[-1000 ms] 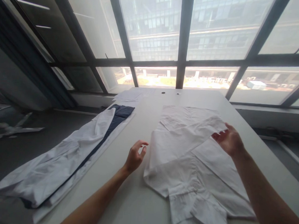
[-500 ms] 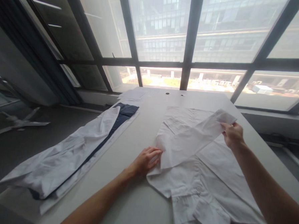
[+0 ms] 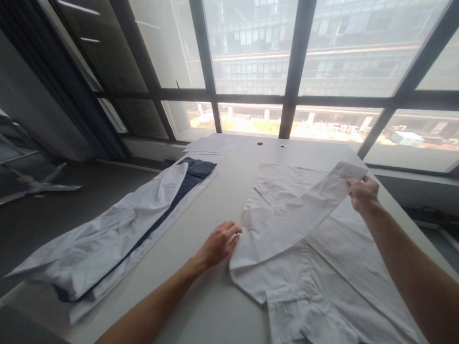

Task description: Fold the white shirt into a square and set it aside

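Note:
A white shirt (image 3: 325, 259) lies spread on the right half of a long white table (image 3: 207, 304). One sleeve (image 3: 300, 211) is pulled across the shirt's body, from the left shoulder up to the right. My right hand (image 3: 363, 193) is closed on the sleeve's cuff end and holds it a little above the cloth. My left hand (image 3: 220, 242) rests at the shirt's left edge, fingers curled down on the fold where the sleeve begins.
Along the table's left edge lies a pile of white cloth with a dark blue piece (image 3: 127, 223) in it. Several sheets of paper (image 3: 206, 145) lie at the far end, by two small holes (image 3: 259, 143). Large windows stand behind.
My left hand came down from mid-air onto the shirt's left edge. My right hand closed on the cuff and drew the sleeve up and to the right.

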{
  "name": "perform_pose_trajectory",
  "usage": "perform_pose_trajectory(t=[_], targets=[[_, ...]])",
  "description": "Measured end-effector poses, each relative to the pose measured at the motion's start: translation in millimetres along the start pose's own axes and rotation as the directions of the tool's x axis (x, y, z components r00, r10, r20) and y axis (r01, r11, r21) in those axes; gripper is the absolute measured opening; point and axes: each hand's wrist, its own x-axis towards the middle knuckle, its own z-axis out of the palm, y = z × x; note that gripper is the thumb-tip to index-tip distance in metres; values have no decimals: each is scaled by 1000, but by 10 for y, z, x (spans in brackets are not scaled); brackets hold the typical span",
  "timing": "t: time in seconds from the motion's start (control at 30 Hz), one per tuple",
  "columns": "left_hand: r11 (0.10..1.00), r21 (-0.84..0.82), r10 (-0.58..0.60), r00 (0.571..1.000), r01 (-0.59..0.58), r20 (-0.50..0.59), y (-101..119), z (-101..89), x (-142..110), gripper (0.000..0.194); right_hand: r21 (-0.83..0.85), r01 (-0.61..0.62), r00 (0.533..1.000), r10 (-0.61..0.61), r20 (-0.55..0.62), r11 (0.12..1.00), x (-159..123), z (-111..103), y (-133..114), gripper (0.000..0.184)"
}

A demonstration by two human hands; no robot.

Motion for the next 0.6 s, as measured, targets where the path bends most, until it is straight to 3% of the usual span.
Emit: perform_pose_trajectory(t=[0.13, 0.3, 0.43, 0.5, 0.6], targets=[[986, -38, -159, 987, 160, 15, 30, -154, -33, 13, -33, -135, 988, 132, -86, 990, -8, -233, 397, 27], [982, -32, -178, 967, 187, 182, 236, -262, -192, 15, -23, -207, 974, 204, -95, 978, -31, -489, 845, 30], [975, -3, -218, 952, 224, 213, 373, -162, -431, 40, 14, -204, 975, 204, -82, 979, -7, -584, 1037, 34], [970, 24, -242, 954, 242, 179, 396, -74, -540, 32, 35, -200, 977, 202, -67, 979, 11, -607, 1065, 34], [984, 83, -170, 977, 160, 129, 395, 35, -647, 10, 71, -198, 977, 202, -61, 978, 14, -631, 1048, 34]])
